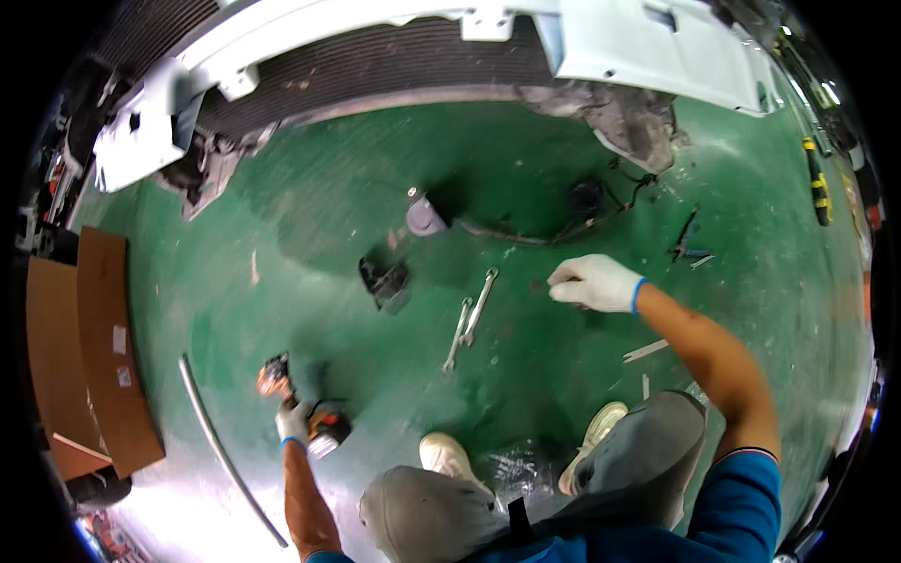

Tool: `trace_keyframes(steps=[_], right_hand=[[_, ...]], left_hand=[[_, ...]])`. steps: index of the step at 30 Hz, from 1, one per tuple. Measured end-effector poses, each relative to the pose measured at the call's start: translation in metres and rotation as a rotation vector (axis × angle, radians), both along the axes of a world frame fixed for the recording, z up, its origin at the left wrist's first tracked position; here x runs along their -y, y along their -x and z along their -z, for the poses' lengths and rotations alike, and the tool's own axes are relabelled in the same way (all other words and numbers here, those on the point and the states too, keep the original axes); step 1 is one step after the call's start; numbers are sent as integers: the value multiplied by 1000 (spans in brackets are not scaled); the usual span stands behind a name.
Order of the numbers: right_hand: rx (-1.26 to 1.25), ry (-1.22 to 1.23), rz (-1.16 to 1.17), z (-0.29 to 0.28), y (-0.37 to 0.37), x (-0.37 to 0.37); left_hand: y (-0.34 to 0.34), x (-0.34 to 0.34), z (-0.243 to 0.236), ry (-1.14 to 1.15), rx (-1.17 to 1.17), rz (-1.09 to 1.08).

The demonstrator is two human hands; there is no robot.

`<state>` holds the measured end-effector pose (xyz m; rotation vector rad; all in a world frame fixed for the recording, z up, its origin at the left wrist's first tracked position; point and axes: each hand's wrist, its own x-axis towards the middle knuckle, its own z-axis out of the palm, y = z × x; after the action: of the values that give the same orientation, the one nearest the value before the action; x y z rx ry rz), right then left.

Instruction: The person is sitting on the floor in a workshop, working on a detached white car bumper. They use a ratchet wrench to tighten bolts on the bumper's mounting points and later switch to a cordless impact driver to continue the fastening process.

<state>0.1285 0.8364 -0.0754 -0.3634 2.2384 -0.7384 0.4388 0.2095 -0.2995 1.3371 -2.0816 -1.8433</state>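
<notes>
My left hand (293, 419), in a white glove, is wrapped round the grip of an orange and black cordless power driver (275, 377) with a bulky battery (328, 431) at its base. The tool is low on the left, near the green floor. My right hand (596, 283), also in a white glove, hangs above the floor on the right with its fingers curled together. What they hold, if anything, is hidden. Two metal combination wrenches (481, 305) lie side by side left of it. Beyond them are a grey rounded part (425, 217) and a black plastic part (383, 281).
A vehicle's white front beam (375, 30) and dark radiator (394, 70) span the far side. A dark wiring harness (526, 239), pliers (690, 239) and a yellow-black tool (817, 183) lie right. Cardboard (108, 347) and a metal tube (221, 448) are left; clear plastic (523, 472) lies between my shoes.
</notes>
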Motion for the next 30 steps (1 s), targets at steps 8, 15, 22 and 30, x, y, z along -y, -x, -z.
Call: trace_keyframes(steps=[8,15,22,30], right_hand=[[436,679,18,46,-53,91],[692,1063,551,10,-86,52],[326,892,663,9,-123,-20],[-356,727,647,-9,-137,-94]], left_hand=[[166,-249,-147,-1291,-231,650],[225,-361,-201,-541,-135,1491],[211,-444,-224,452,-119,1789],[248,-415,-305,517,36,1541]])
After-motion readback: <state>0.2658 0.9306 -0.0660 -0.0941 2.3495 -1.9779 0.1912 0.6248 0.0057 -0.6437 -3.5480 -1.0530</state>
